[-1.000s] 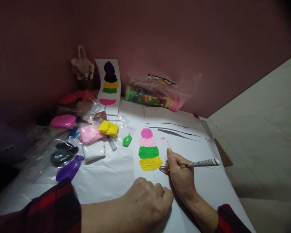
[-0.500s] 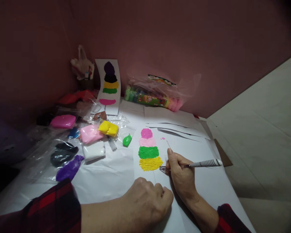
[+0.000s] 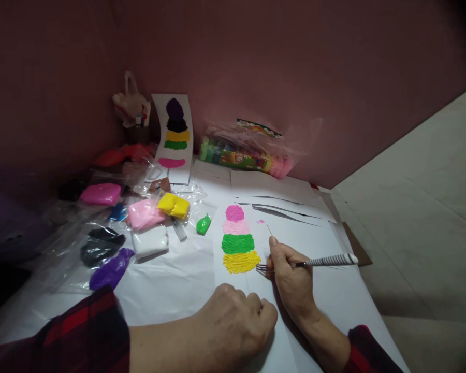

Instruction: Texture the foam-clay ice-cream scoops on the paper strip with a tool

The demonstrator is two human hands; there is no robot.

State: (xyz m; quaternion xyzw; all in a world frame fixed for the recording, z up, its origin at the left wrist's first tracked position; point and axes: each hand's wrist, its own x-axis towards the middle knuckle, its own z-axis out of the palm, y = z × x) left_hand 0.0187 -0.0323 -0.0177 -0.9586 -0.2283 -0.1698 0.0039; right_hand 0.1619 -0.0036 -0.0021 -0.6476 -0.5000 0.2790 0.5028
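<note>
The right hand (image 3: 291,282) grips a fork (image 3: 306,263) with a striped handle, its tines touching the right edge of the yellow clay band (image 3: 241,261) on a white sheet (image 3: 233,290). Above that band sit green, pale pink and magenta bands. The left hand (image 3: 233,324) is clenched in a fist, resting on the sheet's near end. To the left lie bagged clay lumps: purple (image 3: 111,270), black (image 3: 99,248), white (image 3: 150,241), pink (image 3: 144,214) and yellow (image 3: 173,205), plus a loose green lump (image 3: 203,225). A finished sample card (image 3: 174,135) leans on the wall beside a clay packet (image 3: 243,155); its print is unreadable. The desk (image 3: 334,295) lies bare right of the fork up to its edge.
</note>
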